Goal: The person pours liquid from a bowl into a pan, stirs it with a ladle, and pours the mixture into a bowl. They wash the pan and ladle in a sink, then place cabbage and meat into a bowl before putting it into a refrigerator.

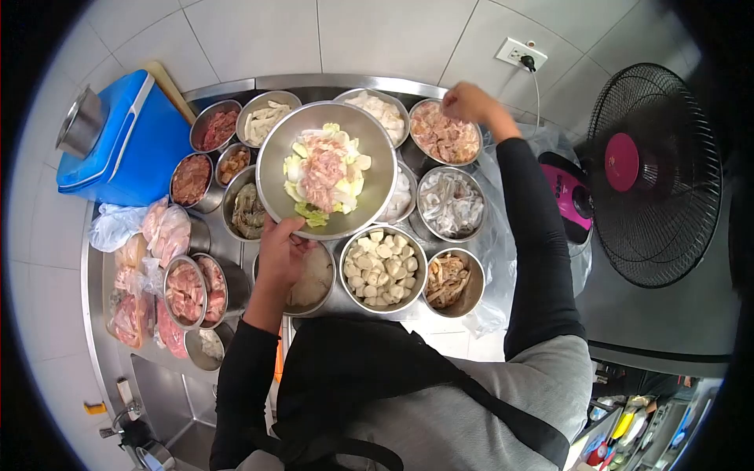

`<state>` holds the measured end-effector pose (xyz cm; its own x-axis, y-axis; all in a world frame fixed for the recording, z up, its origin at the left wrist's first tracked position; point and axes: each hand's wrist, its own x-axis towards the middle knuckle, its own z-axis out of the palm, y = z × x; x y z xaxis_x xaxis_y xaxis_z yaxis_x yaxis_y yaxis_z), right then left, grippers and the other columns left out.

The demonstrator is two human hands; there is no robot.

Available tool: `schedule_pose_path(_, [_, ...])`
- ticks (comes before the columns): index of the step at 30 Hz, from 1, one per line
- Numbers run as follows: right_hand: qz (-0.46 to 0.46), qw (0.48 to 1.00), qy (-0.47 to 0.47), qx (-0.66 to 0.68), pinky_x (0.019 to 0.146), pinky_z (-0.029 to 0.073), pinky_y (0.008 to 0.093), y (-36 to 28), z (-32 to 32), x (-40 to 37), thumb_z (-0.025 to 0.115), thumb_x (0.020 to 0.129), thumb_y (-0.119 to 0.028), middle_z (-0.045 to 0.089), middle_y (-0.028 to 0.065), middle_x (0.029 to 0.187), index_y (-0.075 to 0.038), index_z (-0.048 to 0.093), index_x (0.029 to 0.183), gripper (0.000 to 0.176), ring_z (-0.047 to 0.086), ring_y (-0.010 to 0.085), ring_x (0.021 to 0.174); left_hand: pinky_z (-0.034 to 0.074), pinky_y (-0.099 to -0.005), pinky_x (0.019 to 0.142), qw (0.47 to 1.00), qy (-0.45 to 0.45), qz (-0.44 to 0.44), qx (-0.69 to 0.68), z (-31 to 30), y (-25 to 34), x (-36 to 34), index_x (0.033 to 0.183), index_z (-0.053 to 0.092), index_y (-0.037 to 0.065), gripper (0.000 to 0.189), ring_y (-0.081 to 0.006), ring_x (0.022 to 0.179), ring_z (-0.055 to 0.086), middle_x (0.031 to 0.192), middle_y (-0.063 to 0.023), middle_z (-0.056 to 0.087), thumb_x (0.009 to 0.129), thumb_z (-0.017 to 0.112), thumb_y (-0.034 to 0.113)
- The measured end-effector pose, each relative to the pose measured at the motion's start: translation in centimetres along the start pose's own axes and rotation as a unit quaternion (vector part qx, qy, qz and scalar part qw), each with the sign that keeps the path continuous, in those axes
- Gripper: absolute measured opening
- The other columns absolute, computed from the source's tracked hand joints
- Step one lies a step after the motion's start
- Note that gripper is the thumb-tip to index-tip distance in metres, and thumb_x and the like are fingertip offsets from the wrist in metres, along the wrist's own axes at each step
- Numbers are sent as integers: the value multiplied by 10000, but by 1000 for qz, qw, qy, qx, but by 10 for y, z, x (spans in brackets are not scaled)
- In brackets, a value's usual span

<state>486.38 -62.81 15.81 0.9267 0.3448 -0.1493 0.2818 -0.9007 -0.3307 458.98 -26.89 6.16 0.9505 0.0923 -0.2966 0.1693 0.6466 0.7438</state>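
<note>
My left hand (284,251) grips the near rim of a large metal mixing bowl (381,184), held over the smaller containers. Inside the bowl, slices of pale raw meat (322,174) rest on chopped cabbage (349,196). My right hand (465,104) is above the upper right edge of a metal bowl of raw meat slices (444,135). Its fingers are bent together, and whatever they hold is hidden. Just below that bowl stands one of cut squid (452,202). Nearest my left hand is a bowl of whitish food (310,284), partly covered by the hand.
Several metal bowls surround me, including one of white balls (383,268) and one of brownish strips (449,282). A blue cooler (129,145) stands left, above bagged meat (169,235). The sink (169,400) is lower left; a fan (656,173) stands right.
</note>
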Motion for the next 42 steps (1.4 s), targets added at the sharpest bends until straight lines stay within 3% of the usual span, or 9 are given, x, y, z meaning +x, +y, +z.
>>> schedule_pose_path(3, [-174,961,111,-182,658,547,375,76,90,22,765,703,-248,711,138,785,-67,729,850,236,686,296,698,478,-285,571,1000,-14,11,-15,-5,10,-17,1168,534,76,310,-146,719,614,947,-43,644,863,588,69])
schedule_pose_path(4, [-68,976,118,-172,681,549,386,57,99,12,779,679,-255,709,162,808,-51,718,814,252,684,334,739,483,-287,579,999,42,10,-15,-5,17,-27,1150,548,71,289,-153,730,619,945,-45,647,865,592,76])
schedule_pose_path(12, [-26,983,184,16,757,545,418,42,62,-32,741,729,-208,696,211,829,-33,720,835,205,684,375,806,549,-266,607,983,178,42,15,-94,45,-95,1182,548,81,328,-145,768,650,989,-37,649,858,597,69])
schedule_pose_path(18, [-53,985,137,-92,639,518,413,34,99,-27,755,731,-303,661,215,727,-14,692,768,298,663,340,677,549,-250,563,969,233,76,-20,-114,57,-116,998,600,21,138,-132,668,637,846,-53,660,868,598,68])
schedule_pose_path(22, [21,965,109,237,550,471,304,43,64,-18,737,770,-203,643,56,670,-23,633,737,211,610,124,630,551,-234,559,968,235,89,-17,-117,53,-125,1125,549,58,249,-124,762,664,943,-45,659,878,581,49])
schedule_pose_path(31, [-282,837,-143,447,747,529,277,-215,67,-64,699,793,25,702,47,885,4,659,897,113,677,149,798,600,-296,543,974,218,42,-34,-92,11,-114,1290,433,81,520,-165,717,666,1049,-103,615,805,604,7])
schedule_pose_path(33, [-477,836,-121,245,834,526,321,-261,89,-76,668,827,9,706,99,1004,16,677,977,151,687,249,934,601,-305,552,972,226,41,-49,-84,6,-116,1296,427,77,529,-174,720,667,1052,-107,616,803,609,10])
schedule_pose_path(39, [-423,890,-126,115,846,518,358,-318,132,-91,710,828,-46,662,133,1114,-36,668,1098,273,642,296,999,590,-306,571,975,215,43,-39,-90,-3,-128,1319,420,77,558,-185,708,661,1045,-120,625,800,615,15])
schedule_pose_path(42, [-625,777,-68,26,850,510,426,-329,172,-101,721,788,-115,649,161,1027,-38,641,1124,354,625,363,966,572,-295,539,977,206,30,-38,-95,-4,-138,1323,418,67,567,-182,698,662,963,-115,645,795,619,19])
